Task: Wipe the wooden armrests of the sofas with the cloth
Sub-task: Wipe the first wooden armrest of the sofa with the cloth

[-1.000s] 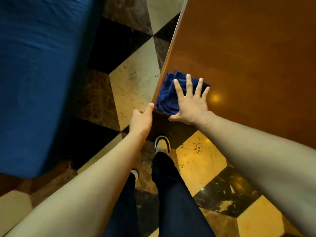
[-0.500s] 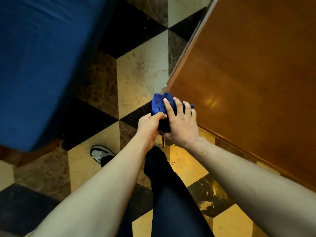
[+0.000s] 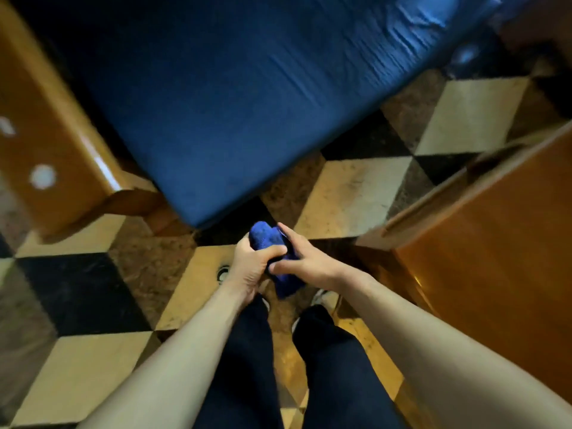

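The cloth (image 3: 272, 252) is dark blue, soft and bunched up. Both hands hold it in the air above the checkered floor (image 3: 356, 187). The left hand (image 3: 250, 267) grips it tight. The right hand (image 3: 305, 261) pinches it from the other side. The sofa's wooden armrest (image 3: 52, 144) is far left, beside the blue cushion (image 3: 247, 103).
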Demonstrator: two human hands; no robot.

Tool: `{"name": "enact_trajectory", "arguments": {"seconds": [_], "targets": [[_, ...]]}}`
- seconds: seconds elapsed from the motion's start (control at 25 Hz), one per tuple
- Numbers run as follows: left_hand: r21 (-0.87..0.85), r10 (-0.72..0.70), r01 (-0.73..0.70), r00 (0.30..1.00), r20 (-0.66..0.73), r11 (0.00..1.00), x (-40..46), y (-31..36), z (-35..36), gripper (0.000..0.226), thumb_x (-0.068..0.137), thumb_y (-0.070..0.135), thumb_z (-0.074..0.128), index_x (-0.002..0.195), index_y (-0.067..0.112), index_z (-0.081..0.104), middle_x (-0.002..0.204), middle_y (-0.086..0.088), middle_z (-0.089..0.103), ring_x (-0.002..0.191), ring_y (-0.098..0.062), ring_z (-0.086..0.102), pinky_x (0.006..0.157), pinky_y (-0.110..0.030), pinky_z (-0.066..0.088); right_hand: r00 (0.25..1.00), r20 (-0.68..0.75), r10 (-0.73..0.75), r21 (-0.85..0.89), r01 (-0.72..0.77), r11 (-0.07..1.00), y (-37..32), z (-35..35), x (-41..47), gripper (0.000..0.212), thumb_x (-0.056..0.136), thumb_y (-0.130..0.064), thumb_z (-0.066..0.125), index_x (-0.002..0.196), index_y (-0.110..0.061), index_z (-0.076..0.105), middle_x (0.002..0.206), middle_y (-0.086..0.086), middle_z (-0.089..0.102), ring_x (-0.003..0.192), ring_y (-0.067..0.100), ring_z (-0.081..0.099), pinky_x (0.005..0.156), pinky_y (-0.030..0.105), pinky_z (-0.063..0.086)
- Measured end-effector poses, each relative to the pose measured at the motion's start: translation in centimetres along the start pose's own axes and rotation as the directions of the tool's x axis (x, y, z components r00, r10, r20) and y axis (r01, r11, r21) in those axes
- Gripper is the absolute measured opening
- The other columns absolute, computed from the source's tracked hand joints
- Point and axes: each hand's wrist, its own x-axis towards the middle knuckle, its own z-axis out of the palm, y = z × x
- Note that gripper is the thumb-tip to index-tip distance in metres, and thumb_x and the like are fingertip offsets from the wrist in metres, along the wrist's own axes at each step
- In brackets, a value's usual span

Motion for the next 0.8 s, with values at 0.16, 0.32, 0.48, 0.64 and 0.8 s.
{"name": "enact_trajectory", "arguments": {"seconds": [0.16, 0.32, 0.48, 0.64, 0.8], "targets": [[-0.161, -0.01, 0.012, 1.0, 0.018, 0.987, -3.1, 4.5, -9.3, 0.071, 0.063, -0.006, 0.077, 0.132, 0.001, 0.058, 0.128, -0.028, 0.067, 0.118, -0.046, 0.063, 0.104, -0.061, 0.048, 0.987, -0.044, 0.155, 0.384, -0.127, 0.915, -7.3, 4.9, 3.5, 0.057, 0.096, -0.051, 0.053, 0.146, -0.023, 0.053, 0.118, -0.002, 0.074, 0.114, 0.019, 0.065, 0.109, 0.044, 0.045], [-0.402, 0.063, -0.039, 0.997, 0.048, 0.915, -6.0, 7.8, -19.0, 0.063, 0.066, -0.003, 0.079, 0.127, 0.004, 0.063, 0.12, -0.024, 0.072, 0.107, -0.037, 0.07, 0.087, -0.043, 0.06, 0.969, -0.102, 0.223, 0.243, -0.194, 0.951, -14.5, 12.2, 6.4, 0.04, 0.101, -0.045, 0.056, 0.109, -0.009, 0.073, 0.09, 0.006, 0.077, 0.08, 0.021, 0.069, 0.075, 0.033, 0.054], [-0.329, 0.097, -0.157, 0.976, -0.193, 0.931, -6.8, 10.5, -26.2, 0.042, 0.07, -0.01, 0.079, 0.106, 0.008, 0.071, 0.097, -0.01, 0.08, 0.09, -0.027, 0.076, 0.067, -0.028, 0.06, 0.993, -0.038, 0.115, 0.165, -0.107, 0.981, -19.6, 16.4, 8.2, 0.019, 0.098, -0.031, 0.067, 0.103, -0.015, 0.075, 0.1, 0.008, 0.08, 0.086, 0.022, 0.077, 0.075, 0.038, 0.061], [0.126, 0.23, -0.194, 0.866, -0.444, 0.973, -5.9, 12.7, -30.3, 0.018, 0.084, 0.009, 0.078, 0.097, 0.02, 0.069, 0.091, 0.005, 0.075, 0.085, -0.016, 0.072, 0.066, -0.025, 0.055, 0.979, -0.067, -0.191, -0.132, 0.181, 0.975, -23.4, 19.0, 10.2, 0.013, 0.104, -0.03, 0.057, 0.11, -0.027, 0.068, 0.104, -0.003, 0.076, 0.093, 0.014, 0.074, 0.07, 0.023, 0.057], [0.297, 0.297, -0.155, 0.795, -0.529, 0.942, -2.8, 14.4, -30.4, 0.012, 0.092, 0.026, 0.069, 0.1, 0.022, 0.062, 0.094, 0.003, 0.07, 0.082, -0.016, 0.066, 0.068, -0.027, 0.054, 0.93, -0.176, -0.322, -0.363, 0.243, 0.9, -25.4, 19.8, 14.0, 0.017, 0.103, -0.032, 0.055, 0.087, -0.035, 0.058, 0.087, -0.01, 0.068, 0.077, -0.001, 0.063, 0.062, 0.016, 0.043]]}}
